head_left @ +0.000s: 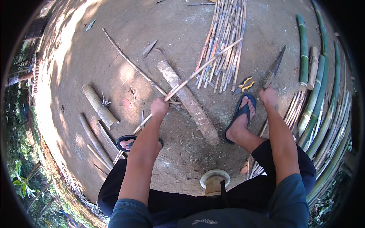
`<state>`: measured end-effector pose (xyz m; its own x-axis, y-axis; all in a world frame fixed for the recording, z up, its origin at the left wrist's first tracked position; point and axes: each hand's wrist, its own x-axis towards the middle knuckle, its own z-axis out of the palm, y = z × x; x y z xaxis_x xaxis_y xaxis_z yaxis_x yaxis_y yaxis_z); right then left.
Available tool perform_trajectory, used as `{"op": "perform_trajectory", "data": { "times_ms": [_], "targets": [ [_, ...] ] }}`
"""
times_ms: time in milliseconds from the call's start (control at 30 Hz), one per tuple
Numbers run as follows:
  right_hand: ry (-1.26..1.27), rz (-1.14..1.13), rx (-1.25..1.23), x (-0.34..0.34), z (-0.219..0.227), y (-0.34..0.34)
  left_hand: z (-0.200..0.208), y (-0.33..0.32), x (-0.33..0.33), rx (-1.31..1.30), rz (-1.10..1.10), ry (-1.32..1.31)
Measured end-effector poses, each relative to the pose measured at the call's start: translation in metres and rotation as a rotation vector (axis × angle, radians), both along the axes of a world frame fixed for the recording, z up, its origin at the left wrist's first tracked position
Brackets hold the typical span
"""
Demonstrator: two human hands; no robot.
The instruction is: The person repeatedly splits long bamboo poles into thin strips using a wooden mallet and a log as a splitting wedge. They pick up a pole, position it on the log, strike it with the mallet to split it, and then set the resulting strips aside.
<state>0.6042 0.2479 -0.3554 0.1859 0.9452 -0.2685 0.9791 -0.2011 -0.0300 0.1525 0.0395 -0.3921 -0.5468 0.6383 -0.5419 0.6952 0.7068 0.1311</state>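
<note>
My left hand is closed around a long thin bamboo stick. The stick slants from beside my left foot up to the right. It passes over a short rough log on the ground, and its far end overlaps a bundle of thin sticks. Over on the right, my right hand grips the handle of a long knife, its dark blade pointing away from me. Yellow-and-black pliers lie left of that hand, just beyond my right sandal.
Green bamboo poles and more thin sticks lie along the right. A thin branch angles toward the log. On the left are a thick bamboo piece and cut lengths. Between my legs stands a round-topped post.
</note>
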Motion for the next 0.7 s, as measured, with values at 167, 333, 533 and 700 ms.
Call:
{"op": "perform_trajectory", "data": {
  "times_ms": [167, 333, 533, 700],
  "targets": [
    [0.678, -0.316, 0.584, -0.013, 0.037, 0.009, 0.008, 0.007, 0.012, 0.029, 0.015, 0.023],
    [1.095, -0.199, 0.466, -0.091, 0.147, -0.085, 0.015, -0.003, -0.008, 0.038, -0.017, 0.033],
    [1.033, 0.124, 0.154, -0.132, 0.184, -0.221, 0.008, 0.001, -0.009, 0.050, -0.045, -0.035],
    [0.953, 0.041, -0.023, -0.168, 0.163, -0.247, 0.012, 0.003, -0.006, 0.035, -0.032, -0.036]
  ]
}}
